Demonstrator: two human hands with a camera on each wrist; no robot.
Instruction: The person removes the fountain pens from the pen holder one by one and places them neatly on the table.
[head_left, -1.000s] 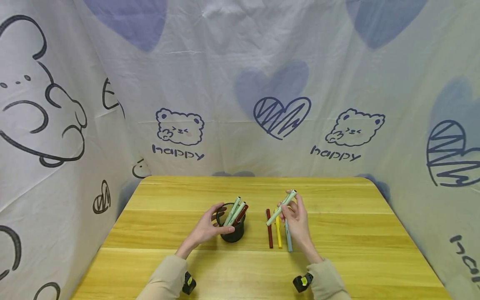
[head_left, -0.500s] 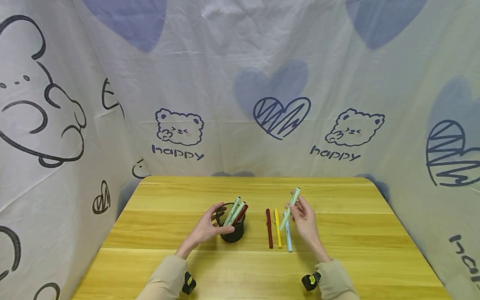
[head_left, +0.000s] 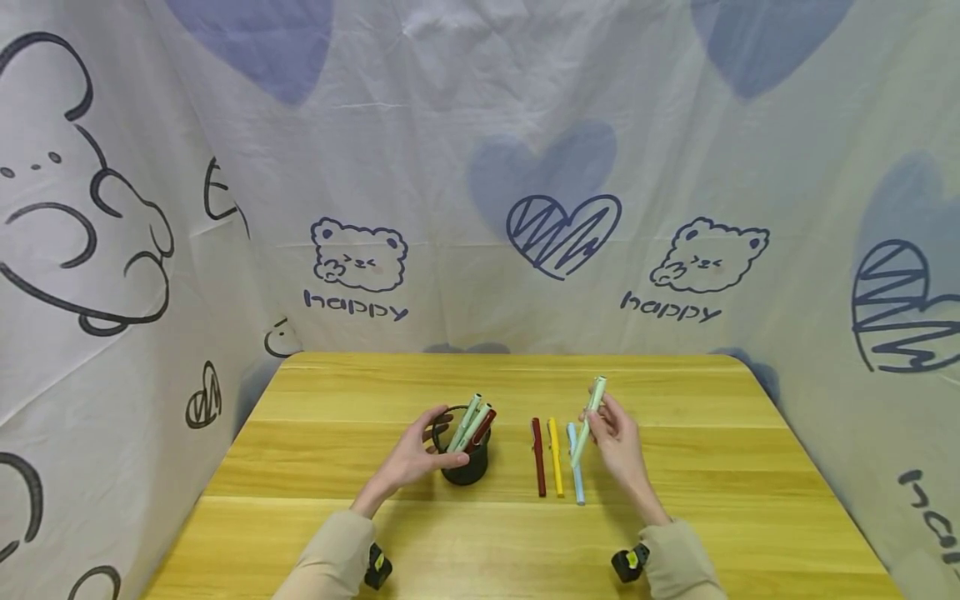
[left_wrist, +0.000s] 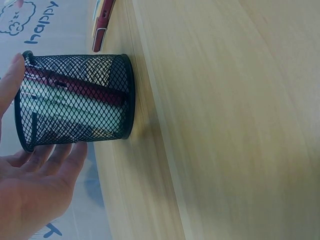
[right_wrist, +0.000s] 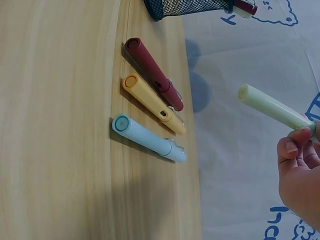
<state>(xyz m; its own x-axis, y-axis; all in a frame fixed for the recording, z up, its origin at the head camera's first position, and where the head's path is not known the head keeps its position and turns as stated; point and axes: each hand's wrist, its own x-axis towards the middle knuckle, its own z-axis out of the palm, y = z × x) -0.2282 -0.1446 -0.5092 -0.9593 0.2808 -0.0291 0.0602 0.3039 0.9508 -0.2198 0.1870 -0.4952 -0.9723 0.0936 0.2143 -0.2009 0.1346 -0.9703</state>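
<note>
My left hand point(head_left: 411, 452) curls round the left side of a black mesh pen holder point(head_left: 467, 472), thumb at the near rim and fingers behind it. Two pale green pens point(head_left: 467, 421) and a dark red pen point(head_left: 483, 427) lean inside it. Above the table, my right hand point(head_left: 619, 435) pinches another pale green pen point(right_wrist: 270, 106), tilted with its lower end toward the row of pens. That row, lying side by side on the table, is a dark red pen point(head_left: 538, 458), a yellow pen point(head_left: 555, 458) and a light blue pen point(head_left: 577, 475), the last partly behind the held pen.
The wooden table point(head_left: 480, 550) ends at a back edge before a white cloth point(head_left: 450, 183) printed with bears and hearts. More cloth hangs at both sides. A small black device point(head_left: 630, 562) sits at the right wrist.
My right hand has moved to the right with the pale green pen, which now stands steeper and uncovers the yellow pen and more of the blue one. The left hand stays put.
</note>
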